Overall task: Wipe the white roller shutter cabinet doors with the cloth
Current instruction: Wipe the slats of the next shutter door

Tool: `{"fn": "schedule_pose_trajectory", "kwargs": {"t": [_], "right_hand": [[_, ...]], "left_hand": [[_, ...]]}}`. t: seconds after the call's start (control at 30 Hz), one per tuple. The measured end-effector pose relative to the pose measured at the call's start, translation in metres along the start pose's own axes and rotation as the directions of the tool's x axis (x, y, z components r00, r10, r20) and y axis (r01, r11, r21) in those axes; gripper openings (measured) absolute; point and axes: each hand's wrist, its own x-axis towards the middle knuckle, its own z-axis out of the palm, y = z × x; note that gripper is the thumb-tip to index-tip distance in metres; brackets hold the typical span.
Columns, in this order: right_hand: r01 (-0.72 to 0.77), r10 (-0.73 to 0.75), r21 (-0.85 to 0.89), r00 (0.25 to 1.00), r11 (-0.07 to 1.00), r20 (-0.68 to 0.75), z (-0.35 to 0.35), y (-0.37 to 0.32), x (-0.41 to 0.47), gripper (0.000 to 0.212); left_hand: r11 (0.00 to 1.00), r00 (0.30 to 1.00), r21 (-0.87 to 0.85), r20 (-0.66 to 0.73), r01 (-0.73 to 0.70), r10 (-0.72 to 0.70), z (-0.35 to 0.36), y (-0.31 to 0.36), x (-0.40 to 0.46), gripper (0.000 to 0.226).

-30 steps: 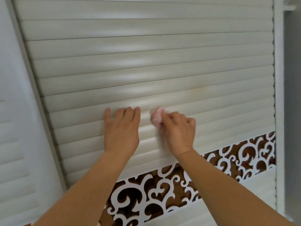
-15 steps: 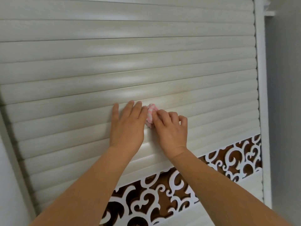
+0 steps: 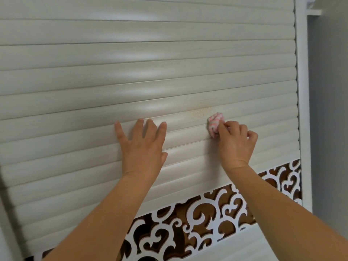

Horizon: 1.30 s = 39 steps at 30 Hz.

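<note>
A white roller shutter door (image 3: 169,72) of curved horizontal slats fills the view. My left hand (image 3: 142,146) lies flat on the slats with its fingers straight and spread. To its right, my right hand (image 3: 235,142) pinches a small bunched pink and white cloth (image 3: 215,124) and presses it against a slat. A faint yellowish stain (image 3: 199,112) sits on the slat just up and left of the cloth.
Below the slats runs a white scrollwork band (image 3: 216,210) over a brown backing. The white cabinet frame (image 3: 303,110) borders the door on the right, with a grey wall (image 3: 331,129) beyond it. More slats (image 3: 254,247) continue under the band.
My right hand has slid the cloth to the right along the slat, away from my left hand. The left hand stays flat on the slats. The view has shifted rightward.
</note>
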Motion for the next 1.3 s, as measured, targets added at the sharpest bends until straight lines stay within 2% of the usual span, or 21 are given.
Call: {"fn": "schedule_pose_trajectory", "kwargs": {"t": [0.17, 0.23, 0.3, 0.37, 0.43, 0.47, 0.53, 0.63, 0.73, 0.87, 0.97, 1.1, 1.23, 1.3], "right_hand": [[-0.244, 0.237, 0.04, 0.961, 0.969, 0.141, -0.001, 0.025, 0.014, 0.033], [-0.397, 0.376, 0.199, 0.917, 0.896, 0.134, -0.006, 0.023, 0.015, 0.03], [-0.42, 0.417, 0.349, 0.905, 0.838, 0.085, -0.015, 0.007, 0.011, 0.029], [-0.275, 0.303, 0.413, 0.953, 0.868, -0.002, -0.023, -0.02, 0.005, 0.03], [-0.084, 0.117, 0.421, 0.992, 0.903, -0.052, -0.032, -0.051, -0.001, 0.042], [0.005, 0.021, 0.4, 0.998, 0.917, -0.062, -0.034, -0.065, -0.003, 0.048], [0.158, -0.129, 0.331, 0.986, 0.93, -0.108, -0.032, -0.086, -0.006, 0.045], [0.261, -0.211, 0.223, 0.951, 0.939, -0.226, -0.02, -0.091, -0.005, 0.038], [0.303, -0.255, 0.156, 0.929, 0.94, -0.268, -0.011, -0.077, -0.001, 0.04], [0.21, -0.177, 0.134, 0.959, 0.968, -0.221, -0.008, -0.051, 0.009, 0.037], [0.134, -0.107, 0.132, 0.975, 0.982, -0.194, -0.004, -0.025, 0.019, 0.027], [0.029, -0.011, 0.11, 0.987, 0.994, -0.163, -0.002, 0.006, 0.029, 0.037], [-0.2, 0.196, 0.06, 0.979, 0.978, 0.059, -0.006, 0.025, 0.044, 0.043], [-0.312, 0.309, 0.12, 0.95, 0.942, 0.046, -0.011, 0.022, 0.044, 0.039]], "left_hand": [[1.0, 1.0, -0.007, 0.012, 0.021, -0.021, -0.003, 0.003, 0.001, 0.072], [1.0, 1.0, -0.01, 0.013, 0.028, -0.028, -0.003, 0.004, 0.001, 0.072], [0.999, 0.999, -0.01, 0.012, 0.037, -0.036, -0.003, 0.005, 0.001, 0.072], [0.999, 0.999, -0.013, 0.009, 0.044, -0.043, -0.003, 0.005, 0.001, 0.073], [0.999, 0.999, -0.024, -0.003, 0.043, -0.043, -0.003, 0.004, 0.002, 0.073], [0.999, 0.999, -0.027, -0.004, 0.043, -0.043, -0.003, 0.004, 0.002, 0.072], [0.999, 0.999, -0.016, -0.008, 0.041, -0.042, -0.003, 0.003, 0.001, 0.07], [0.998, 0.998, 0.001, -0.04, 0.055, -0.055, 0.001, 0.001, 0.002, 0.069], [0.999, 0.998, -0.013, -0.031, 0.047, -0.048, 0.003, 0.001, 0.003, 0.075], [0.999, 0.999, -0.028, -0.011, 0.043, -0.044, 0.003, 0.001, 0.001, 0.073], [0.999, 0.999, -0.026, 0.01, 0.034, -0.034, 0.001, 0.001, 0.001, 0.073], [0.999, 0.999, -0.019, 0.023, 0.045, -0.044, -0.001, 0.003, 0.001, 0.073], [0.998, 0.998, -0.019, 0.038, 0.052, -0.051, -0.004, 0.005, 0.002, 0.073], [0.998, 0.998, -0.018, 0.041, 0.052, -0.052, -0.007, 0.007, 0.002, 0.074]]}}
